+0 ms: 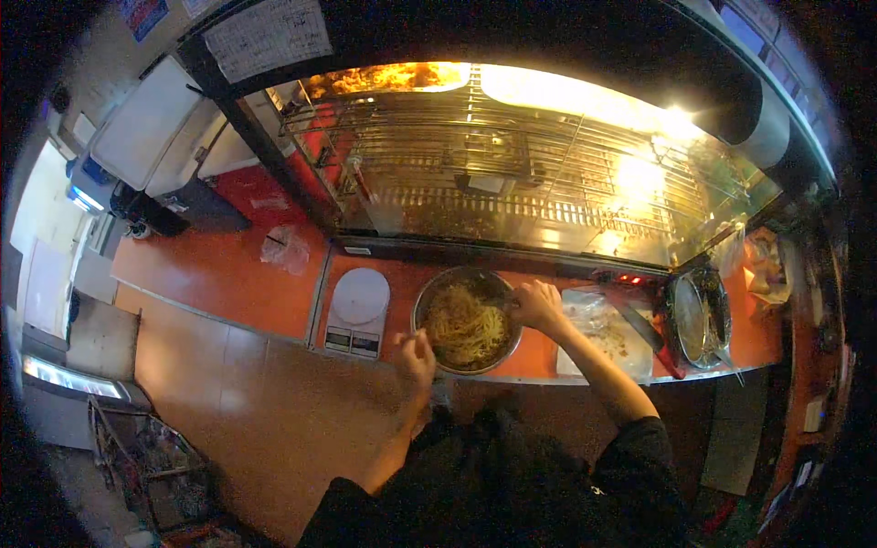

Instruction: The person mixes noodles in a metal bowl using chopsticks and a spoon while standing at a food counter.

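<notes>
A round metal bowl [416,316] stands on the red-orange counter before me, below a lit glass display case. Pale yellow shredded or noodle-like food [473,329] lies loosely heaped in it. My right hand [539,305] is at the bowl's right rim, with its fingers curled over the edge. Just off the lower left rim is my left hand [416,357], its fingers bent and raised; whether anything is between them is too blurred to tell. Left of the bowl sits a white kitchen scale [360,308] with a round platform.
A knife [637,322] with a red handle lies across a white board [582,342] to the right. Beyond it is a dark round pan or basket [699,318]. Wire racks [479,151] fill the display case [507,233] behind. A crumpled plastic bag [284,248] rests on the left counter.
</notes>
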Tool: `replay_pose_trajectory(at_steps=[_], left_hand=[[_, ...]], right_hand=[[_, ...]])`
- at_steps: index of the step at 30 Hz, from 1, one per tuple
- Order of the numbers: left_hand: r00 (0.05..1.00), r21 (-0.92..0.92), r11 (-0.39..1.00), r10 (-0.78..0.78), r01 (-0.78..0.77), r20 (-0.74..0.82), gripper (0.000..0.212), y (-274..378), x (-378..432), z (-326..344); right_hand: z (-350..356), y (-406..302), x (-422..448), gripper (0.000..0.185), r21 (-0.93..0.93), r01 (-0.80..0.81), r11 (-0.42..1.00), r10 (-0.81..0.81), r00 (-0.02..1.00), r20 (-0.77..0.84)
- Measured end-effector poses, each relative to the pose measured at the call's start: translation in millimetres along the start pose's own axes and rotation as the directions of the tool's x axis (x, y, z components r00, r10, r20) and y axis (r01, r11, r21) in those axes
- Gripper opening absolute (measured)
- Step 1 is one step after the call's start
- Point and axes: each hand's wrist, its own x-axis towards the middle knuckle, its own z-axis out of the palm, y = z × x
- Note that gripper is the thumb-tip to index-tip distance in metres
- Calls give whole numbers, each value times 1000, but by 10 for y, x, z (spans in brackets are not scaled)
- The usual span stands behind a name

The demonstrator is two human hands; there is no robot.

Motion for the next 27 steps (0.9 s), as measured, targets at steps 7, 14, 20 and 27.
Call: replay_pose_trajectory(at_steps=[7,14,20,27], left_hand=[[998,271,963,20,-4,-57,28,294,178,-299],[973,-90,978,-172,187,151,22,317,-42,-87],[914,43,953,-298,298,275,24,75,-170,310],[960,19,1000,-5,0,279,24,776,-1,273]], right_hand=[[88,-467,-615,17,-259,173,950,-100,957,272],[75,-416,-614,18,-408,178,895,-61,957,284],[-509,-231,-299,21,-424,-13,905,54,995,85],[-991,93,-838,26,-346,-70,936,43,996,-83]])
